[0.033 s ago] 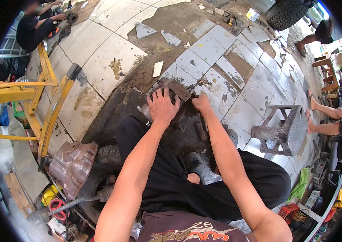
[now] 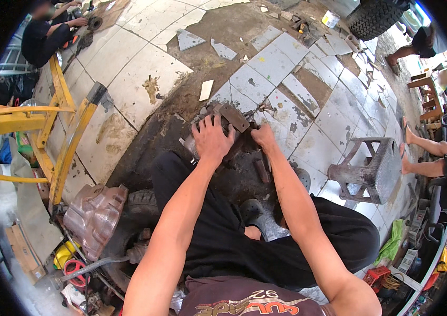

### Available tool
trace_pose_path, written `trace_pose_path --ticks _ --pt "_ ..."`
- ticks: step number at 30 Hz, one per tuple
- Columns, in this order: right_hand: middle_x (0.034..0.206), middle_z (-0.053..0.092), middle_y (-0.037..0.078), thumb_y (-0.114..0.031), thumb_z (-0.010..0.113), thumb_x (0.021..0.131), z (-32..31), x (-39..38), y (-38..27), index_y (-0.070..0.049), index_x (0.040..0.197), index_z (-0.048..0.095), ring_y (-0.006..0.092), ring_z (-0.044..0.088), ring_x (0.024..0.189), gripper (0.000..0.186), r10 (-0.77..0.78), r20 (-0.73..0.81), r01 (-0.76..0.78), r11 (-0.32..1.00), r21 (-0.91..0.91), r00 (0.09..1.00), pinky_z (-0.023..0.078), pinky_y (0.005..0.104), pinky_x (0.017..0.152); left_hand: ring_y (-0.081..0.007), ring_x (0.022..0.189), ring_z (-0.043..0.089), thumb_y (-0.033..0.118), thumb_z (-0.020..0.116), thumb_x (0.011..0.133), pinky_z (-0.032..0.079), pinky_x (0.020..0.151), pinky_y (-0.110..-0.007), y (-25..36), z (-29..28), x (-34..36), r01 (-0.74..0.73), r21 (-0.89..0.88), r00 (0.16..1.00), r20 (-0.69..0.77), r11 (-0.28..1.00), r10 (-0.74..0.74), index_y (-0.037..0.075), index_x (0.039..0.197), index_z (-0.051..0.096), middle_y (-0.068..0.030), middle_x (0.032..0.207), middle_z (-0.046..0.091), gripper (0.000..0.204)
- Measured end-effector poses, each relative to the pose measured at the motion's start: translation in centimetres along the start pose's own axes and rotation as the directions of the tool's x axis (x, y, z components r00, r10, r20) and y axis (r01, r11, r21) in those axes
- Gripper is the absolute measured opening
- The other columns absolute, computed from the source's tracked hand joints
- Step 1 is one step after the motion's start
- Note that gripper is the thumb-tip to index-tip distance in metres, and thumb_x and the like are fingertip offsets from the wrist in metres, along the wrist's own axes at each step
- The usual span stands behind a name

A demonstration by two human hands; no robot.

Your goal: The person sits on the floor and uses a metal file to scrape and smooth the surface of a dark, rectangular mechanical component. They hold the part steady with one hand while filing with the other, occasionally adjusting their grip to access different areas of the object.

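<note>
Cracked white and grey floor tiles (image 2: 128,68), broken away to dark, dirty ground in the middle, spread across the workshop. At 9 o'clock stands a yellow metal frame (image 2: 70,150); at 10 o'clock, beyond it, a co-worker (image 2: 41,42) sits low on the floor. One chunky-treaded tyre (image 2: 375,20) fills the space between 1 and 2 o'clock, and a scuffed grey plastic stool (image 2: 379,176) is at 3 o'clock. At 8 o'clock, a brownish bell-shaped metal housing (image 2: 94,218) rests beside the person's knee.

Just off centre toward 12 o'clock, a grimy metal assembly (image 2: 236,118) with a flat plate sits on the ground between the hands. The left hand (image 2: 214,138) lies over it, fingers spread and half bent, pressing from above. The right hand (image 2: 264,136) is curled into a fist at its 3 o'clock end; what it grips, if anything, I cannot tell. Neither hand has visibly shifted since the previous picture, so the assembly appears steadied in one position. Smallest, a rusty bar (image 2: 262,170) lies just below the right hand.
</note>
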State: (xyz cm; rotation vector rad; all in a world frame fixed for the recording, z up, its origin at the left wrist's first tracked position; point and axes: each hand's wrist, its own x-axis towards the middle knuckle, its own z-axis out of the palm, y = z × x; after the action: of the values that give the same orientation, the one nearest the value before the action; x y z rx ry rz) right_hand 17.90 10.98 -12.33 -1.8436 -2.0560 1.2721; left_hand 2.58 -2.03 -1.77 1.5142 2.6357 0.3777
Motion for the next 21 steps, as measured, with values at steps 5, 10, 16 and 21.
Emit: trace_pose_path --ticks 5,10,16,21 --pt "0.083 0.067 0.033 -0.029 0.065 0.073 -0.1 -1.8 -1.4 0.011 0.088 0.070 0.0446 0.070 0.086 0.043 0.033 -0.059 -0.036 0.998 -0.058 0.998 0.054 0.0468 0.078 -0.0326 0.124 0.053 0.046 0.061 0.091 0.030 0.111 -0.053 -0.1 -0.3 -0.1 0.001 0.001 1.000 -0.002 1.000 -0.001 0.004 0.133 0.057 -0.0170 0.129 0.058 0.060" --pt "0.084 0.069 0.030 -0.033 0.069 0.080 -0.9 -4.1 -3.2 0.000 0.097 0.074 0.0411 0.071 0.088 0.038 0.043 -0.043 -0.038 0.993 0.110 0.998 0.053 0.0460 0.078 -0.0325 0.124 0.053 0.046 0.060 0.091 0.030 0.111 -0.052 -0.3 -0.5 0.0 0.010 0.012 0.999 0.032 1.000 -0.010 0.004 0.134 0.057 -0.0174 0.129 0.057 0.060" --pt "0.085 0.071 0.026 -0.038 0.072 0.083 1.0 -4.2 -1.1 -0.001 0.101 0.074 0.0380 0.072 0.086 0.041 0.043 -0.201 0.004 0.974 0.225 0.979 0.052 0.0430 0.076 -0.0329 0.124 0.052 0.047 0.061 0.090 0.030 0.111 -0.053 0.0 -0.2 -0.1 -0.004 -0.010 1.000 0.008 1.000 0.004 0.004 0.133 0.057 -0.0176 0.128 0.057 0.061" --pt "0.088 0.073 0.024 -0.035 0.075 0.080 1.8 -4.2 -1.3 0.003 0.101 0.072 0.0402 0.070 0.088 0.043 0.102 -0.184 -0.011 0.900 0.437 0.978 0.052 0.0425 0.080 -0.0336 0.124 0.052 0.046 0.060 0.091 0.030 0.111 -0.053 -0.3 -0.3 -0.2 0.009 -0.019 1.000 0.009 1.000 -0.008 0.004 0.133 0.057 -0.0183 0.128 0.057 0.060"
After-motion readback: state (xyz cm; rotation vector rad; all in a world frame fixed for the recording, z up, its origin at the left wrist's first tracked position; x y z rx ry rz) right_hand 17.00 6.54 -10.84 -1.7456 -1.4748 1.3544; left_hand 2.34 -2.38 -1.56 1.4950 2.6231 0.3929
